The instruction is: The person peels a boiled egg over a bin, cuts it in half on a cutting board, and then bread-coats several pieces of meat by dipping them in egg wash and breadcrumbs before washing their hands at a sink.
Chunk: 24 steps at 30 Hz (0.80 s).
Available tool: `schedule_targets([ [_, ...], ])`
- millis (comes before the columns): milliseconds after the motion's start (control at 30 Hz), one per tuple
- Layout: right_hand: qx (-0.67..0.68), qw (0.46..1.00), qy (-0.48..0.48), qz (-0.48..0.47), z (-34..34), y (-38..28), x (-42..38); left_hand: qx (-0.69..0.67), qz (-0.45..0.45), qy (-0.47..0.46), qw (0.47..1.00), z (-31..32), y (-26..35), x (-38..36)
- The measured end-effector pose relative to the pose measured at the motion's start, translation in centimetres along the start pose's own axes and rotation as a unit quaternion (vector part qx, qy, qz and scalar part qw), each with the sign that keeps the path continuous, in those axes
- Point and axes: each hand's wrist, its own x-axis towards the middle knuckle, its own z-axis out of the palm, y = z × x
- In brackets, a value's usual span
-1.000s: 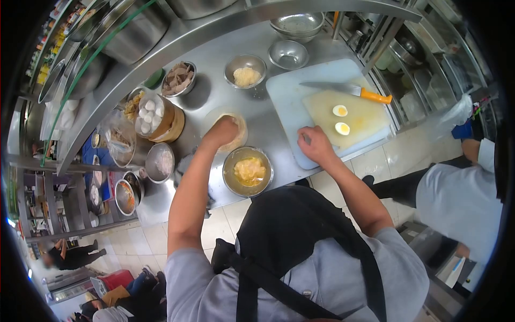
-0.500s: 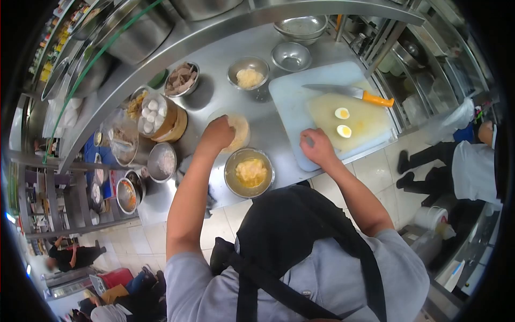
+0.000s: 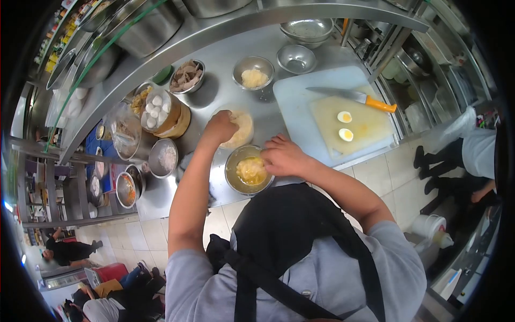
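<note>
My left hand (image 3: 220, 129) is at the left edge of a round container of pale crumbs (image 3: 242, 130), its fingers bent down into it, and whatever they hold is hidden. Just in front of that container stands a metal bowl (image 3: 230, 174) with pale pieces in yellow liquid (image 3: 250, 170). The fingers of my right hand (image 3: 284, 156) are bent over this bowl's right rim, with their tips out of sight. Two egg halves (image 3: 345, 116) lie yolk up on a white cutting board (image 3: 292, 99), below a knife with an orange handle (image 3: 381, 103).
Farther back are a bowl of shredded pale food (image 3: 254, 78), an empty bowl (image 3: 296, 59) and a bowl of meat (image 3: 187, 77). A tub of whole eggs (image 3: 156, 111) stands at left. A steel shelf edge (image 3: 241, 24) crosses above. Other people stand at both sides.
My right hand has moved left from the cutting board's edge to the bowl of yellow liquid. My left hand has stayed at the crumb container. The view has shifted slightly.
</note>
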Motion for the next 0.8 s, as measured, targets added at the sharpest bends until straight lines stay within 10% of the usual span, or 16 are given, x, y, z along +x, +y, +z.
schedule_targets([
  [800,0.053,0.981,0.087,0.167,1.2,2.1,-0.6,-0.145,0.067,-0.03,0.987,-3.7,5.3,5.2],
])
